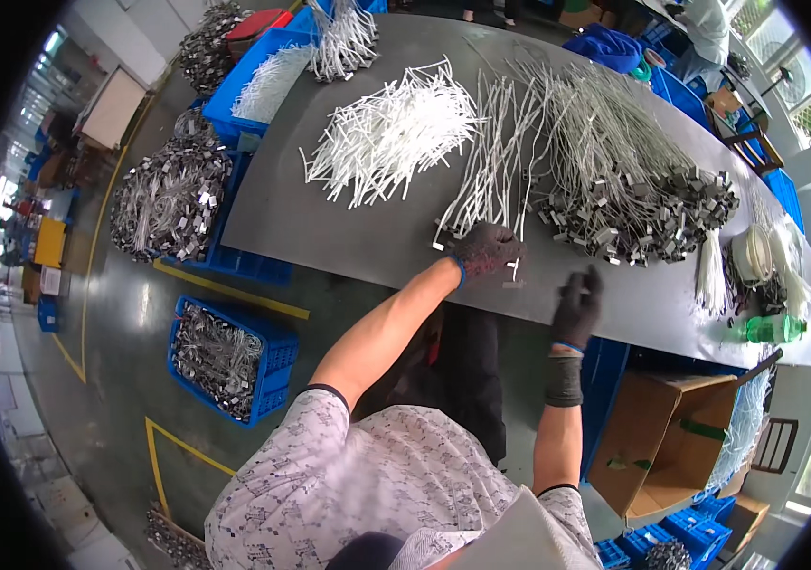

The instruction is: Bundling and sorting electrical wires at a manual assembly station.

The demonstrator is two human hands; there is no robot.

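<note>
My left grip, in a dark knitted glove [488, 251], is at the near edge of the grey metal surface [282, 209], over the near ends of a loose row of long, thin whitish strands [491, 142]. Its fingers curl inward, and a small white end piece [516, 269] shows just beside them; the glove hides whether they are clamped on it, so I cannot tell. My right grip, also dark-gloved [578, 302], is near that same edge and blurred; I see nothing in it and cannot tell how far its fingers stand apart.

To handle these strands well, I would judge it best to pinch close to the end piece and draw straight along the strand, since neighbours crossing it could snag. Keeping clear of the heap of short white tubes [396, 128] beyond would avoid scattering them.

On the floor to my left, a blue plastic crate [279, 372] holds tangled strands with silvery ends. At the surface's far left, a blue plastic bin [235, 122] carries short white pieces. To my right, a brown cardboard box [635, 418] gapes open, pale strands beside its mouth.
</note>
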